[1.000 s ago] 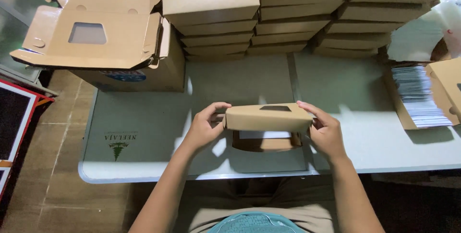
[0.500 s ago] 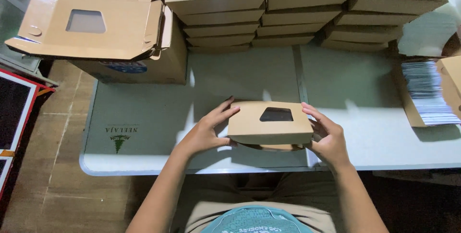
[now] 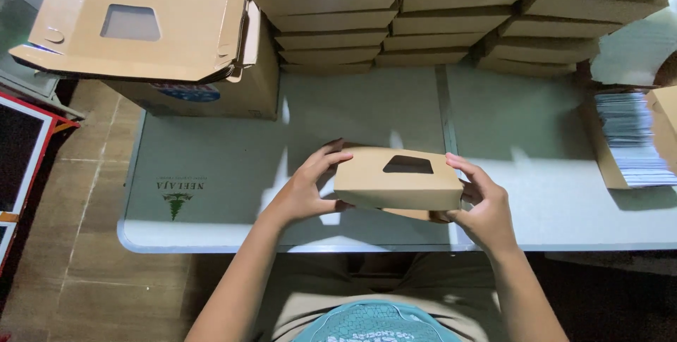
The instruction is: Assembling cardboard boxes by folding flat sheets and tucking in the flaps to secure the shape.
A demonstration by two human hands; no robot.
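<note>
The person holds a small brown cardboard box [image 3: 397,180] with a cut-out window in its lid, just above the near edge of the pale surface [image 3: 211,173], right in front of their body. The left hand [image 3: 305,190] clasps the box's left end, thumb underneath and fingers curled over the top edge. The right hand [image 3: 481,204] cups the right end the same way, so the box is squeezed lightly between both hands, likely to keep its folded walls square while the lid sits down.

Against the far edge stand stacks of finished boxes [image 3: 423,17], kept out of the working space. To the left, flat unfolded blanks [image 3: 134,25] lie piled on a large carton [image 3: 211,95], within easy reach. At the right sits a tray of paper sheets [image 3: 631,137].

Half a second back the box lay a little flatter and lower; now its lid faces up more fully and both hands have closed in tighter on the ends.
</note>
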